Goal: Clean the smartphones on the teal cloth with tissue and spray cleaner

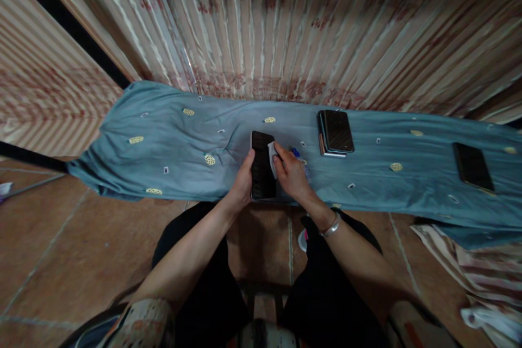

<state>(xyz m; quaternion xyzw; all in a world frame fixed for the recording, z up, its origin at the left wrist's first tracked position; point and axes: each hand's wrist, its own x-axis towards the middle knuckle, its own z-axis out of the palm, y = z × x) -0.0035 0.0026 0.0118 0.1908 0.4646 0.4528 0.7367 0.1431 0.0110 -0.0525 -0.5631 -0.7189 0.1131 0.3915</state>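
Note:
My left hand (pixel 243 178) grips the left edge of a dark smartphone (pixel 261 171), held upright lengthwise over the cloth-covered bench. A small white wiping cloth (pixel 272 159) is pinched in my right hand (pixel 290 171), against the right side of the phone's screen. A silver bracelet (pixel 331 225) circles my right wrist. Just beyond the right hand lies a small blue item (pixel 295 151), partly hidden, with something clear and crinkled beside it.
A stack of phones (pixel 337 131) sits to the right on the teal patterned cloth (pixel 379 185). Farther right lies a single dark phone (pixel 473 166). A pleated curtain (pixel 261 27) hangs behind the bench. Striped fabric (pixel 468 261) droops at the lower right above a tiled floor (pixel 49 244).

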